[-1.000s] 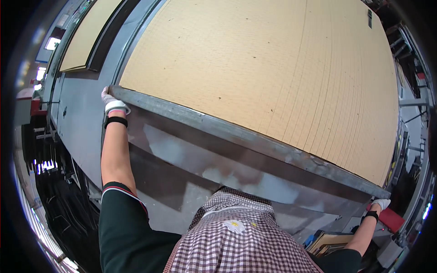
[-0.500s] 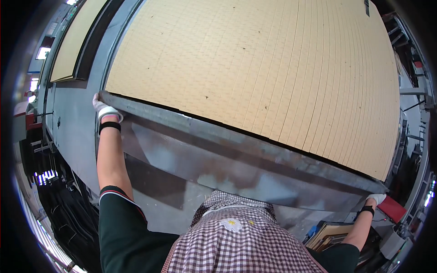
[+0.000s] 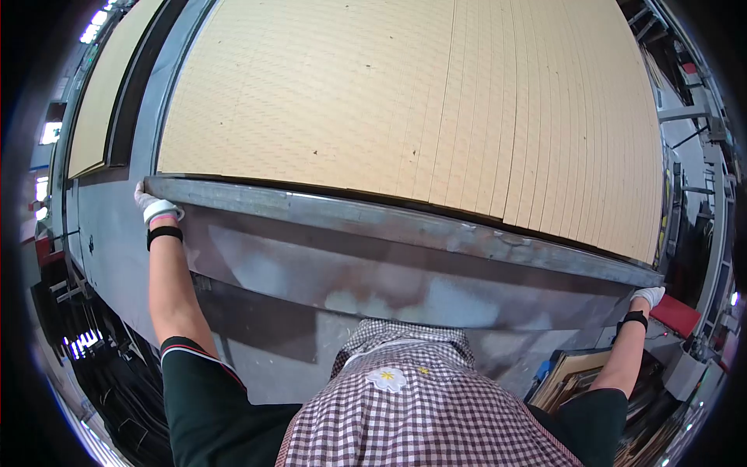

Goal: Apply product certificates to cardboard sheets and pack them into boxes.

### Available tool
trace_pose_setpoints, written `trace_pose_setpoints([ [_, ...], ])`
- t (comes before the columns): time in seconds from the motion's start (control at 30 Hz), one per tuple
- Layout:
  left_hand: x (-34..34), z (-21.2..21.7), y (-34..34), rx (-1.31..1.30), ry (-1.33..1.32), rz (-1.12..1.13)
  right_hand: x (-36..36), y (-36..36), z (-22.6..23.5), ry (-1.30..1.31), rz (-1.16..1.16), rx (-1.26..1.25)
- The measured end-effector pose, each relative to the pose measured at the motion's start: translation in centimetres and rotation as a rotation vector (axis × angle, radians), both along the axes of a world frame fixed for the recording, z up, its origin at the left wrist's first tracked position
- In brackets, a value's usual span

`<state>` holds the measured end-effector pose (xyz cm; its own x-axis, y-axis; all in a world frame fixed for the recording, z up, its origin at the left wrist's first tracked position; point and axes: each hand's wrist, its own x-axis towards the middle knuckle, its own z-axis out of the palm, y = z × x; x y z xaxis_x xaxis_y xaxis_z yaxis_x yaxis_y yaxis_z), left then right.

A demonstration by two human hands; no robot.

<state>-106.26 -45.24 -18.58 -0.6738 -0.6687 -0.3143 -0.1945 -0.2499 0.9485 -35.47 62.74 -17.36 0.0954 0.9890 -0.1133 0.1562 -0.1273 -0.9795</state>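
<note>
White-gloved and spread wide, our left hand (image 3: pixel 156 204) and right hand (image 3: pixel 647 296) touch opposite ends of a long, scuffed grey metal bar (image 3: pixel 389 222), seen from the head camera. Most of the fingers are hidden, so we cannot tell how far either hand is closed. Black bands circle both our wrists, and a flat red object (image 3: pixel 675 315) is just beside our right hand. Crossing the scene from left to right, the bar stands between us and a broad pale-tan surface (image 3: pixel 311 93), its right part ruled with thin parallel lines. Dark gaps show along their border. On the bar's near side is a stained brown-grey metal panel (image 3: pixel 405 288). Farther left lies a pale-tan slab with dark sides (image 3: pixel 105 93). Nearest us, a brown-and-white checked apron (image 3: pixel 420 420) bears a white flower (image 3: pixel 387 379).
</note>
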Motion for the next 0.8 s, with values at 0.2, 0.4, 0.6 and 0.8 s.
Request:
trace_pose_setpoints([
  [0.2,9.5,3.3,-3.9,-0.275,0.002,-0.197,-1.4,-17.4,-0.3,0.185,-0.221,-0.091],
  [0.4,18.9,12.1,13.9,-1.388,0.487,-1.583,-2.7,-26.6,2.7,0.360,0.018,-0.222],
  [0.6,27.0,10.2,27.0,-1.586,0.416,-1.713,-12.3,-45.3,2.7,0.615,0.155,-0.554],
  [0.8,40.4,6.9,25.0,-1.325,0.178,-2.179,-10.6,-59.3,1.8,0.626,0.272,-0.891],
])
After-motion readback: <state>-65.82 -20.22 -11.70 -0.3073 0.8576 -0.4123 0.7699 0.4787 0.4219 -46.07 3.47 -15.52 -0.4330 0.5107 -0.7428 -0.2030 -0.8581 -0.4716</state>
